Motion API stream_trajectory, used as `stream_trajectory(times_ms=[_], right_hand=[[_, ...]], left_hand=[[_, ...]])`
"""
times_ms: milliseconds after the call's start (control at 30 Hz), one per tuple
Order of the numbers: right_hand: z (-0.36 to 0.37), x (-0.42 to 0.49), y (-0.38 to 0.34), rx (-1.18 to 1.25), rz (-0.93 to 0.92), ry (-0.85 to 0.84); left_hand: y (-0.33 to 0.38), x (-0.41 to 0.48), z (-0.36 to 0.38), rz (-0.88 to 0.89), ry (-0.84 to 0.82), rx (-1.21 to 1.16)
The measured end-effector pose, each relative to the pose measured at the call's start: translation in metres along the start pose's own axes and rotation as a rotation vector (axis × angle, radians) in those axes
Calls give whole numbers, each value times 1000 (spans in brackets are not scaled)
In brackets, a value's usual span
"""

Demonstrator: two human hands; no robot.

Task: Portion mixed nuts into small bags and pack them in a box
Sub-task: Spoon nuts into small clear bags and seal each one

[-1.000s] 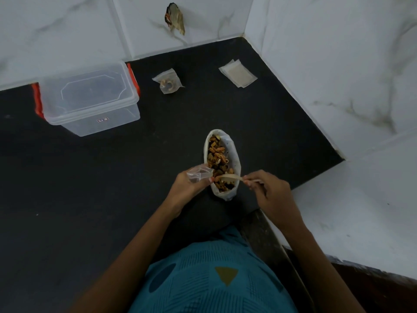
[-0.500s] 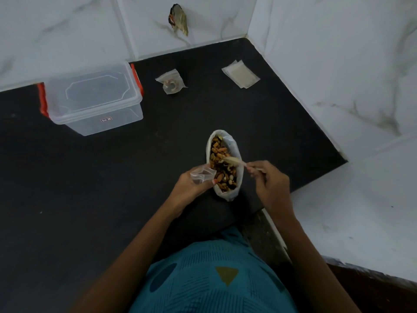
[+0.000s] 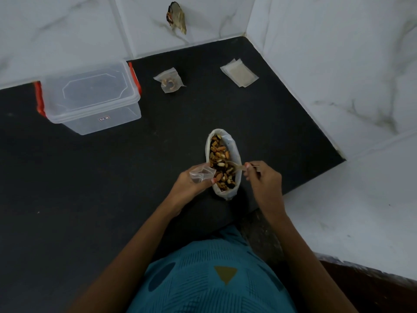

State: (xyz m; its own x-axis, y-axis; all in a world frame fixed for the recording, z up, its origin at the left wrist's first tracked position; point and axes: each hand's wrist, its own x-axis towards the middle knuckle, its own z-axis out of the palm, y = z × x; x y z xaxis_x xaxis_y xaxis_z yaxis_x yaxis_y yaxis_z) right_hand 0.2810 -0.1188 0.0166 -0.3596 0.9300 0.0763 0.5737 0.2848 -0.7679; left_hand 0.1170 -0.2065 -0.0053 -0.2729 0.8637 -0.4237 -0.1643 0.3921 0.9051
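A large open bag of mixed nuts (image 3: 232, 145) stands on the black counter (image 3: 112, 177) in front of me. My left hand (image 3: 191, 184) holds a small clear bag (image 3: 200, 173) at the big bag's left rim. My right hand (image 3: 264, 179) grips a pale spoon (image 3: 235, 166) whose bowl lies in the nuts. A filled small bag (image 3: 169, 80) lies at the back of the counter. A clear lidded plastic box (image 3: 90, 96) with red clips stands at the back left.
A stack of empty small bags (image 3: 239, 72) lies at the back right near the corner. White marble walls (image 3: 338, 53) enclose the counter at the back and right. A lower white ledge (image 3: 361, 199) runs to my right.
The spoon moved from the near end of the nut bag up to its middle, and my right hand shifted with it. My left hand kept holding the small bag.
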Motion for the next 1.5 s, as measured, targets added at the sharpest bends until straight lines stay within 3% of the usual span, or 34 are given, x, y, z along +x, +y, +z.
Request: stream_trajectory(times_ms=[133,333,633,900,1100,1333,1500], right_hand=[[2,0,0,162,242,71],[-7,7,2,356,467,116],[-13,8,-8,239,403,131],[-17,8,-2,447,580,145],[-27,9,-11,645,676,129],[-38,6,-40,767,596,55],[-33,1,-56,692,488,2]], left_hand=[[1,1,-1,-5,-18,9],[0,-1,-1,-9,-24,13],[-1,0,-3,-5,-42,23],[1,-2,-5,14,22,137],[9,-1,-1,224,129,307],[12,8,7,272,194,420],[14,12,11,278,230,425]])
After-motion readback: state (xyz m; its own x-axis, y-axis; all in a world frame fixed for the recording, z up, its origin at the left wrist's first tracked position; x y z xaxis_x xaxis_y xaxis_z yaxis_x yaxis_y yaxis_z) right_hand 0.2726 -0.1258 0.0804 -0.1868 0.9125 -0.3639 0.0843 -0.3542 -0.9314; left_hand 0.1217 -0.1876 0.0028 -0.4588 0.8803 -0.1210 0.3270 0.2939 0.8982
